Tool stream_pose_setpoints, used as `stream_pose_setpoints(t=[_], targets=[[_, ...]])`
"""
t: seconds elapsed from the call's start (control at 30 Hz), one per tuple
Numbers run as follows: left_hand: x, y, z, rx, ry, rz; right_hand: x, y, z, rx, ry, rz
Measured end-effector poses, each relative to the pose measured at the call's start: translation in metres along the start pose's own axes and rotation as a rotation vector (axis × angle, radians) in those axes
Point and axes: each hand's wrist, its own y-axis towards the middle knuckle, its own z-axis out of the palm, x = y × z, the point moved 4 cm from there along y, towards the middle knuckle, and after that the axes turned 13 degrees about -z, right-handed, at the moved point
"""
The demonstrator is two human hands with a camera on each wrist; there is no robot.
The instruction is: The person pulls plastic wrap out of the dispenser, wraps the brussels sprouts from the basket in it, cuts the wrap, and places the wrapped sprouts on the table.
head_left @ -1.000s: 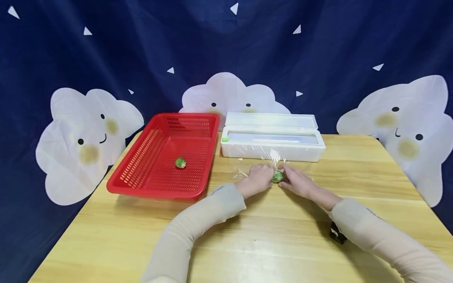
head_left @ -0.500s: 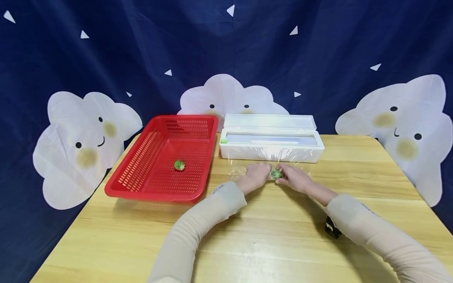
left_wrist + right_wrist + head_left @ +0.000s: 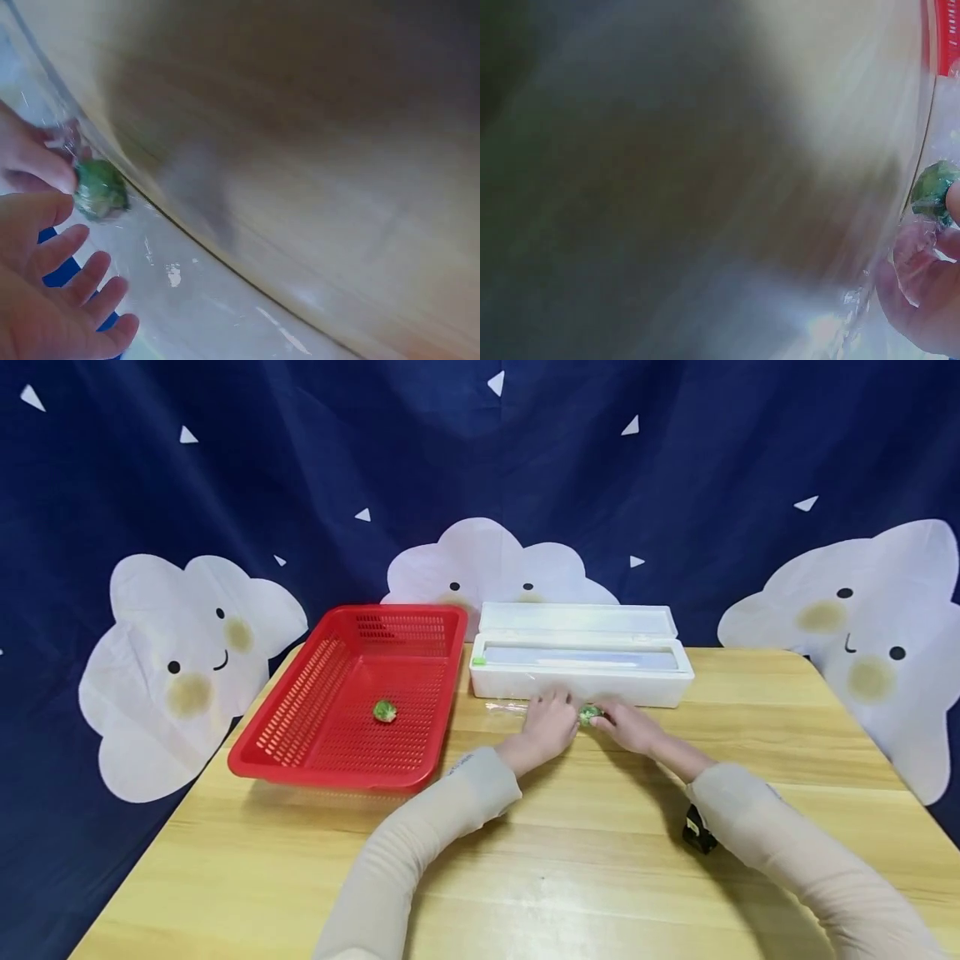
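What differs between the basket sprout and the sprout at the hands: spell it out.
The held sprout is gripped by the right hand; the basket sprout lies untouched. Clear film shows on the held sprout; none can be made out on the basket sprout. Both are green and roundish.

Indoor staged nook: cloud-print curtain [image 3: 555, 460] behind wooden table [image 3: 570, 877].

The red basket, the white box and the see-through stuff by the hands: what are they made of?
The red basket looks like hard, slightly glossy plastic: evenly coloured, with rows of small holes. The white box seems smooth plastic too, with clean, straight edges, though stiff card is possible. The see-through film is probably thin plastic wrap: clear, creased and shiny.
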Motion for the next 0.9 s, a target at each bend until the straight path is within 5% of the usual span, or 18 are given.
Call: stream_pose_setpoints(t=[0.17, 0.4, 0.57, 0.7, 0.9], targets=[[-0.006, -0.003, 0.005, 0.032, 0.112, 0.038, -0.006, 0.004, -0.001, 0.003, -0.048, 0.009], [-0.003, 0.003, 0.014, 0.101, 0.108, 0.034, -0.003, 0.005, -0.002, 0.009, -0.010, 0.005], [-0.002, 0.009, 0.011, 0.085, 0.092, 0.036, 0.004, -0.003, -0.010, -0.059, -0.203, 0.014], [-0.002, 0.012, 0.013, 0.102, 0.082, 0.029, 0.012, -0.007, -0.012, -0.113, -0.375, -0.064], [-0.004, 0.014, 0.015, 0.117, 0.074, 0.008, 0.015, -0.006, -0.008, -0.111, -0.402, -0.114]])
